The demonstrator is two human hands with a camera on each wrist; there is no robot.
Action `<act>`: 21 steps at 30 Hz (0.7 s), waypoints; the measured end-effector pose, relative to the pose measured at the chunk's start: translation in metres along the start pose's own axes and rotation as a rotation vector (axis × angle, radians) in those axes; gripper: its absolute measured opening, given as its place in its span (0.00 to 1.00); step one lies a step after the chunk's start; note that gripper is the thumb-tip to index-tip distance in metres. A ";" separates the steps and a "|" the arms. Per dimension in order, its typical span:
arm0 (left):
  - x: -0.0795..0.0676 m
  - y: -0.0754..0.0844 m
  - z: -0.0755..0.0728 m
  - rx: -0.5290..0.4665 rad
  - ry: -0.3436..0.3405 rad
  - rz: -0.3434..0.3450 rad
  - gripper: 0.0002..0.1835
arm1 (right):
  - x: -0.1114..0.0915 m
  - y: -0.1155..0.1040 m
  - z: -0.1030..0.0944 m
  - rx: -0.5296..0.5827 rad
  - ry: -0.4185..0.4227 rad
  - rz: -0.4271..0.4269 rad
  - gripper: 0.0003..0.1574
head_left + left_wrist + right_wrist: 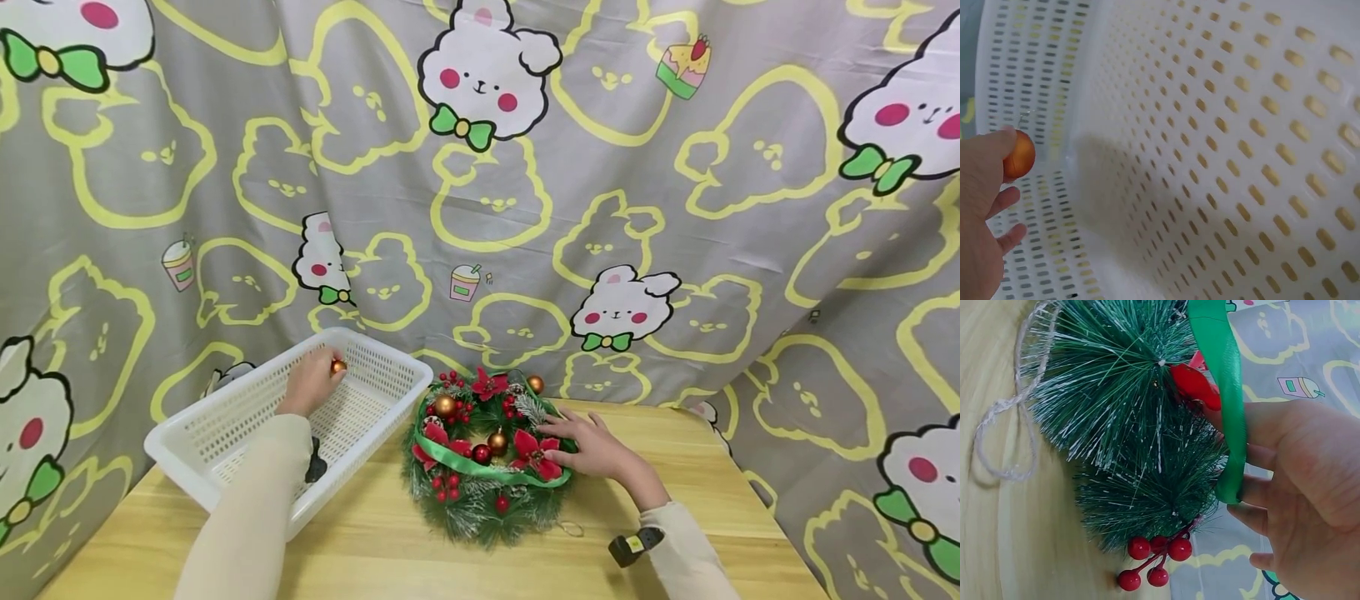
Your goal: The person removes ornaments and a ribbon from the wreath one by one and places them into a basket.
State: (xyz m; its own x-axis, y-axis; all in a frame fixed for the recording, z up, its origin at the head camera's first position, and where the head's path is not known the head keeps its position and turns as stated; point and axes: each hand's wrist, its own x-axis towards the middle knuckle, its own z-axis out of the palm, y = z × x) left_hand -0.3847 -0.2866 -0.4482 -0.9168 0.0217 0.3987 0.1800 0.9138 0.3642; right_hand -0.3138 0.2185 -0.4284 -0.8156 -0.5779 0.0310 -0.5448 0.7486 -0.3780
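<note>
Inside the white plastic basket (367,492), my left hand (309,382) pinches a small copper-coloured bauble (1020,154) between thumb and fingers. A thin hanger loop sticks out of its top. To the right lies a green wreath (480,512) with red poinsettias (534,454), red berries (1180,549), a red bauble (482,454) and gold baubles (445,406). A green ribbon (1230,406) runs across it. My right hand (596,446) touches the wreath's right side with extended fingers; some fingertips are hidden behind the ribbon and a red petal.
The wooden table (390,558) carries both basket and wreath. A patterned grey curtain (510,200) hangs close behind and along the sides. A twine loop (1007,440) lies by the wreath's front right edge. Another copper bauble (535,384) sits at the wreath's back edge.
</note>
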 end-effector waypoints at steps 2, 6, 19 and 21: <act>-0.001 -0.002 0.002 0.011 -0.024 -0.008 0.14 | 0.000 0.001 0.000 0.000 -0.001 0.001 0.30; -0.003 -0.006 0.007 0.004 -0.070 -0.044 0.15 | 0.000 0.001 0.001 -0.014 0.005 -0.006 0.30; -0.012 -0.009 0.015 0.061 -0.013 0.031 0.12 | 0.001 0.008 0.006 -0.052 0.014 -0.011 0.31; -0.012 -0.009 0.014 0.068 -0.007 0.043 0.11 | 0.002 0.008 0.006 -0.048 0.014 -0.012 0.31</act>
State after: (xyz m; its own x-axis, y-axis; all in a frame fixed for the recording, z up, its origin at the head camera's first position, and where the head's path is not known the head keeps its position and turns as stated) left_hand -0.3800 -0.2889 -0.4685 -0.9113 0.0643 0.4066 0.1950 0.9373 0.2889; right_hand -0.3183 0.2213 -0.4363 -0.8112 -0.5827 0.0482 -0.5631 0.7563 -0.3330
